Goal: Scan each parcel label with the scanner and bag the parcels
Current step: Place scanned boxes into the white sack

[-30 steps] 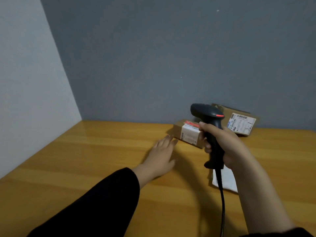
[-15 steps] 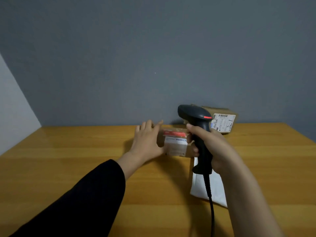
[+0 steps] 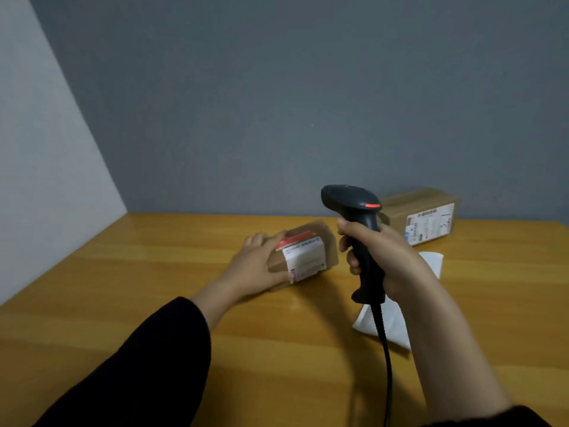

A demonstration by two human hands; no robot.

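Note:
A small brown parcel (image 3: 311,254) with a white and red label lies on the wooden table (image 3: 154,272), a bit blurred. My left hand (image 3: 257,265) grips its left end, fingers over the top and thumb along the near side. My right hand (image 3: 385,257) holds the black scanner (image 3: 357,217) upright by its handle, just right of the parcel, head pointing left. The scanner's cable (image 3: 385,349) runs down toward me. A second brown parcel (image 3: 421,214) with a white label stands at the back right by the wall. A white bag (image 3: 391,322) lies flat under my right forearm.
A grey wall (image 3: 277,103) backs the table and a paler wall (image 3: 40,164) closes the left side. The table's left and near parts show bare wood.
My left hand went from reaching across the table to gripping the small parcel, which has turned and shifted left and nearer. My right hand keeps holding the scanner.

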